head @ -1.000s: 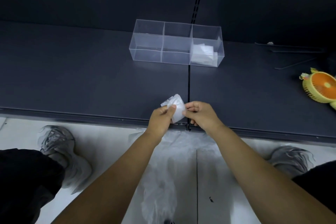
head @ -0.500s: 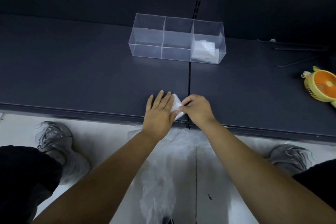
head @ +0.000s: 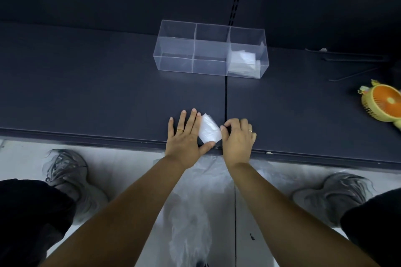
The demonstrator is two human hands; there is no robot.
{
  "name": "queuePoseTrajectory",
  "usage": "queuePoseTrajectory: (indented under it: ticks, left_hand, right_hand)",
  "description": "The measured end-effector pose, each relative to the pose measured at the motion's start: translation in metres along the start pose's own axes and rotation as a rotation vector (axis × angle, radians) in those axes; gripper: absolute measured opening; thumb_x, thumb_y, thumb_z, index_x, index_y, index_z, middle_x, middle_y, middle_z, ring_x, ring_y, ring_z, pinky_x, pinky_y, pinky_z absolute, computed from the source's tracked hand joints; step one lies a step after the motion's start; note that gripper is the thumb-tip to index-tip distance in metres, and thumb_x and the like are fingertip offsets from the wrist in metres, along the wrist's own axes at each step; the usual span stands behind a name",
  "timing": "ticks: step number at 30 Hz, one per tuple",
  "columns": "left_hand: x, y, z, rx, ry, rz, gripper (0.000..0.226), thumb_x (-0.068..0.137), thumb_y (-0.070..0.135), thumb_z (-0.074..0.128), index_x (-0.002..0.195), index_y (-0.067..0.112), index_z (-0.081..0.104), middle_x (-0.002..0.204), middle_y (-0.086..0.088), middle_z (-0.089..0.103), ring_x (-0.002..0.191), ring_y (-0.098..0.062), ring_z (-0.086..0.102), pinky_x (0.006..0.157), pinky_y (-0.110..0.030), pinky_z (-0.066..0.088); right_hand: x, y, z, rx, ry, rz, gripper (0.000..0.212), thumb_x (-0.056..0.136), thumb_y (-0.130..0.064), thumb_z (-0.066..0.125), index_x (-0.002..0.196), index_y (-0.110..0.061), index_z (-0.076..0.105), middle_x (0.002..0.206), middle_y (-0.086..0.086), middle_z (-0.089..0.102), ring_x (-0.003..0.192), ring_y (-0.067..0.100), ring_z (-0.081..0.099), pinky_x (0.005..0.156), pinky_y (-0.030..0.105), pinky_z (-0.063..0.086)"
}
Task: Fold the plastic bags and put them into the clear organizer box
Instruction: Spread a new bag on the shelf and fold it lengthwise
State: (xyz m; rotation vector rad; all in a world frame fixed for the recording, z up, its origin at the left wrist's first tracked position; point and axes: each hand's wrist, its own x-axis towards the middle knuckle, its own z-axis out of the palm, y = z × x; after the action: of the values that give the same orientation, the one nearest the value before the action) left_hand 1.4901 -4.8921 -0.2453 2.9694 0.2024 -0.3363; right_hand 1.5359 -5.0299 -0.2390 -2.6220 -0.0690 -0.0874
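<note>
Dark shelf (head: 86, 93) in front of me, with a dark wall behind it and a pale floor under my feet.

My left hand (head: 184, 136) lies flat on the shelf near its front edge. The fingers are straight and spread. My first finger runs along the left side of the folded bag (head: 209, 131), and my thumb touches its near corner. This hand holds nothing. A gold ring is on one finger.

The folded bag is a small white packet. It lies tilted on the shelf between my two hands.

My right hand (head: 238, 138) is curled. Its first finger and thumb pinch the right edge of the bag. It has a ring too.

Farther back on the shelf stands the clear organizer box (head: 173, 50). It has three parts in a row. More folded bags (head: 243, 60) sit in the right part.

A yellow and orange fan (head: 384, 104) lies at the far right.

Loose plastic bags (head: 191, 212) lie on the floor between my shoes.

One second ago I held the bag up off the shelf in both hands. Half a second ago my left hand covered most of it. Now that hand has slid to the left, and I can see much more of the bag.
</note>
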Motion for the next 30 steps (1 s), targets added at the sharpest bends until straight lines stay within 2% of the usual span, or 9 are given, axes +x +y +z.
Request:
queuePoseTrajectory:
  ticks: [4,9,13,15,17,21,23,26,30]
  left_hand:
    - [0.000,0.001,0.002,-0.030,0.000,-0.023,0.101,0.072,0.082,-0.001,0.149,0.019,-0.018,0.160,0.003,-0.019,0.145,-0.022,-0.022,0.113,-0.050,-0.016]
    - [0.000,0.001,0.002,-0.034,-0.009,-0.040,0.103,0.070,0.082,-0.004,0.149,0.018,-0.019,0.160,0.002,-0.018,0.145,-0.022,-0.023,0.113,-0.051,-0.015]
    - [-0.001,-0.001,-0.003,-0.109,-0.057,-0.020,0.111,0.071,0.087,0.018,0.150,0.018,-0.018,0.159,0.003,-0.021,0.144,-0.019,-0.026,0.112,-0.048,-0.019]
    - [-0.001,-0.007,-0.013,-0.308,-0.120,0.003,0.115,0.071,0.085,0.038,0.151,0.022,-0.014,0.160,0.008,-0.018,0.142,-0.011,-0.026,0.110,-0.041,-0.024]
    - [0.002,-0.017,-0.030,-0.622,-0.190,-0.034,0.118,0.066,0.083,0.052,0.152,0.028,-0.008,0.161,0.012,-0.007,0.143,-0.004,-0.019,0.113,-0.036,-0.018]
    - [0.011,-0.026,-0.065,-1.296,-0.346,-0.127,0.130,0.049,0.081,0.068,0.151,0.039,-0.002,0.153,0.022,0.019,0.141,-0.002,0.019,0.110,-0.026,0.020]
    - [0.019,-0.025,-0.072,-1.416,-0.403,-0.091,0.118,0.057,0.066,0.079,0.151,0.038,0.013,0.144,0.018,0.038,0.132,-0.004,0.039,0.107,-0.024,0.030]
    - [0.036,-0.014,-0.085,-1.572,-0.386,-0.064,0.066,0.068,0.032,0.081,0.128,0.021,0.057,0.121,0.000,0.065,0.110,-0.014,0.062,0.089,-0.022,0.050]
    - [0.060,0.012,-0.106,-1.633,-0.210,-0.032,0.029,0.074,0.015,0.077,0.103,0.014,0.069,0.097,-0.003,0.073,0.088,-0.012,0.068,0.076,-0.019,0.054]
  right_hand:
    - [0.000,-0.001,-0.002,-0.012,-0.015,-0.003,0.014,0.096,-0.025,0.051,0.097,-0.016,0.061,0.101,0.006,0.053,0.097,0.024,0.048,0.080,0.032,0.026]
    - [-0.010,-0.009,-0.007,0.065,-0.105,0.000,0.011,0.083,-0.025,0.069,0.085,-0.017,0.061,0.101,-0.002,0.045,0.096,0.015,0.040,0.084,0.026,0.026]
    - [-0.003,-0.024,-0.015,0.274,-0.187,0.102,0.012,0.081,-0.014,0.070,0.079,-0.014,0.058,0.088,-0.004,0.054,0.082,0.014,0.053,0.075,0.024,0.043]
    - [0.004,-0.030,-0.023,0.468,-0.264,0.192,0.015,0.080,-0.010,0.069,0.078,-0.015,0.055,0.079,-0.005,0.057,0.073,0.012,0.055,0.064,0.020,0.043]
    - [0.013,-0.033,-0.035,0.611,-0.320,0.208,0.019,0.078,-0.004,0.069,0.079,-0.017,0.055,0.074,-0.005,0.057,0.067,0.009,0.053,0.064,0.021,0.042]
    - [0.033,-0.035,-0.065,0.739,-0.515,0.031,0.025,0.079,-0.001,0.073,0.088,-0.019,0.058,0.057,-0.016,0.054,0.054,-0.002,0.045,0.057,0.011,0.039]
    - [0.045,-0.035,-0.079,0.805,-0.598,-0.035,0.025,0.079,0.000,0.073,0.091,-0.017,0.060,0.059,-0.012,0.059,0.057,0.001,0.047,0.059,0.013,0.041]
    - [0.065,-0.032,-0.093,0.877,-0.597,-0.010,0.026,0.079,-0.002,0.074,0.097,-0.017,0.062,0.072,0.001,0.065,0.067,0.008,0.054,0.067,0.018,0.046]
    - [0.094,-0.021,-0.099,0.806,-0.582,0.152,0.009,0.081,-0.015,0.075,0.084,-0.012,0.068,0.068,-0.002,0.064,0.057,0.002,0.055,0.057,0.012,0.042]
